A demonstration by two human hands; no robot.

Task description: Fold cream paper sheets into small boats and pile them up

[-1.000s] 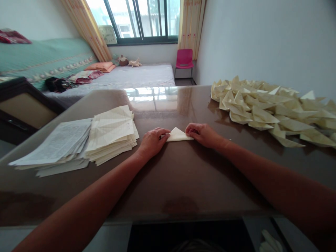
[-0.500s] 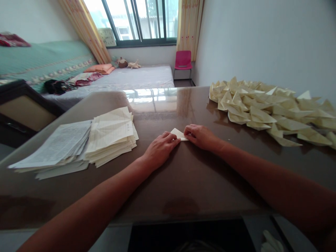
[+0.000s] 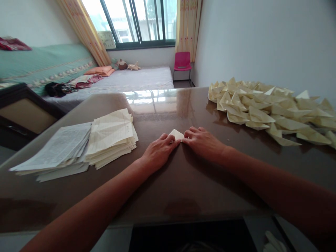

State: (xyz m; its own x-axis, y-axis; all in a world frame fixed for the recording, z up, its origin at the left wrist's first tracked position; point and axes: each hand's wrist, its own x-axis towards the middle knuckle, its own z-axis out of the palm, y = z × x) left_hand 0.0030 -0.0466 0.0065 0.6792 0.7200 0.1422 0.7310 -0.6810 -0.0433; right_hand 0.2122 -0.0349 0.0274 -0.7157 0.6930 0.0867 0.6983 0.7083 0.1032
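A small folded piece of cream paper (image 3: 176, 134) lies on the brown tabletop (image 3: 162, 182), its pointed tip facing away from me. My left hand (image 3: 160, 148) grips its left side, fingers bent over the edge. On the opposite side my right hand (image 3: 201, 140) pinches the paper's right edge. The two thumbs almost meet at the near edge, and the fingers cover much of the paper.
To the left sit a stack of cream sheets (image 3: 111, 136) and a stack of printed grey sheets (image 3: 56, 147). Many folded paper boats (image 3: 262, 105) are heaped at the right. Beyond the table are a bed (image 3: 147, 77) and a pink chair (image 3: 182, 61).
My right hand has shifted slightly left and nearer along the paper's edge, bringing its thumb close to the left one. My left hand has barely moved.
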